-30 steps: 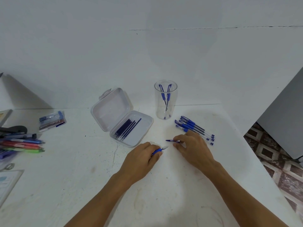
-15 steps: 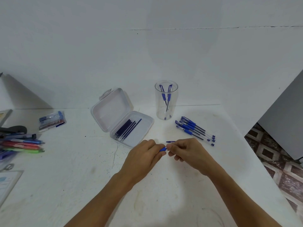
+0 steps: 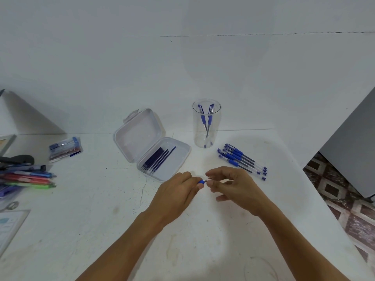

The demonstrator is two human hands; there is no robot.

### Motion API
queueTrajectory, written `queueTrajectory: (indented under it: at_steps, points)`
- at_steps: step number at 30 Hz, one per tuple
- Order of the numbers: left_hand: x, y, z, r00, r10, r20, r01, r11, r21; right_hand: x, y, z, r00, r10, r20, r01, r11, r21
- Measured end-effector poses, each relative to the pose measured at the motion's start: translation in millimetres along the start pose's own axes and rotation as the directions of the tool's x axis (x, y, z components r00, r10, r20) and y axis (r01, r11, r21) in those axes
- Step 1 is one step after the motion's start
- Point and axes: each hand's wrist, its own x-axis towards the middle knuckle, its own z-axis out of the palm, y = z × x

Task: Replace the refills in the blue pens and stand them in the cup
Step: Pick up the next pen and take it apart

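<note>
From my remote seat, both hands meet over the near middle of the table [image 3: 101,220]. My left hand [image 3: 178,195] is clenched around a pen [image 3: 202,181]. Most of it is hidden in the fist, and only the blue grip and a short metal tip stick out to the right, past the thumb and forefinger. The pen lies roughly level, just above the tabletop.

My right hand [image 3: 237,187] comes in from the right. Its thumb and forefinger pinch the pen at that tip end. The part between them is too small for me to make out. The other three fingers hang loosely curled below and hold nothing.

Beyond the hands, the clear cup [image 3: 216,134] stands upright at the far edge of the table by the wall. Two pens [image 3: 205,120] stand in it, crossing each other with their caps up. Just right of the cup and near it, a row of loose pens [image 3: 241,161] lies side by side on the table, angled toward the near right. They are apart from my right hand.

Left of the cup sits an open plastic case [image 3: 183,159], its lid tipped back toward the wall. Dark refills [image 3: 158,160] lie in a bunch in its tray, and the tray's near corner is just beyond my left knuckles.

At the far left lie coloured pens [image 3: 28,178] and a small packet [image 3: 65,148]. Patterned floor tiles [image 3: 345,209] show past the right edge.
</note>
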Motion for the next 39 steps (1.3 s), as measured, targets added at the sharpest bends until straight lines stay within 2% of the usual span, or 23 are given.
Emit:
queueTrajectory:
  at_steps: [3, 8, 10, 14, 20, 23, 28, 32, 37, 39]
  points:
    - [-1, 0, 0, 1.0, 0.011, 0.004, -0.011, 1.0, 0.014, 1, -2, 2, 0.997, 0.081, -0.009, -0.082, 0.996, -0.024]
    - [-3, 1, 2, 1.0, 0.014, 0.011, -0.015, 1.0, 0.014, -1, -2, 1, 0.997, 0.066, 0.026, -0.068, 0.996, 0.065]
    - [-4, 1, 3, 1.0, 0.014, 0.012, -0.014, 1.0, 0.023, -1, -4, 1, 0.995, 0.099, 0.001, -0.098, 0.994, 0.044]
    - [-4, 1, 4, 1.0, 0.012, 0.022, -0.013, 0.999, 0.042, -3, -2, -1, 0.997, 0.058, 0.055, -0.061, 0.997, 0.057]
    - [-4, 2, 3, 1.0, 0.009, 0.015, -0.009, 0.999, 0.053, -5, -3, 1, 0.995, 0.086, 0.059, -0.088, 0.996, 0.028]
    - [-5, 3, 3, 1.0, 0.006, 0.009, -0.007, 0.999, 0.041, -5, -4, 0, 0.993, 0.089, 0.077, -0.095, 0.992, 0.088]
    - [-5, 2, 3, 1.0, 0.003, 0.027, -0.004, 0.999, 0.035, -4, -5, 3, 0.992, 0.114, 0.048, -0.115, 0.993, 0.021]
    - [-6, 3, 3, 1.0, 0.003, 0.016, -0.003, 0.999, 0.043, -6, -4, -1, 0.996, 0.089, 0.023, -0.09, 0.994, 0.058]
    - [-9, 0, 1, 0.999, -0.003, -0.037, 0.005, 0.999, 0.052, -6, -4, -12, 0.995, 0.043, -0.095, -0.034, 0.995, 0.09]
    - [-9, -2, 1, 0.999, 0.001, -0.047, 0.001, 0.999, 0.047, -4, -1, -15, 0.989, 0.019, -0.146, -0.017, 1.0, 0.011]
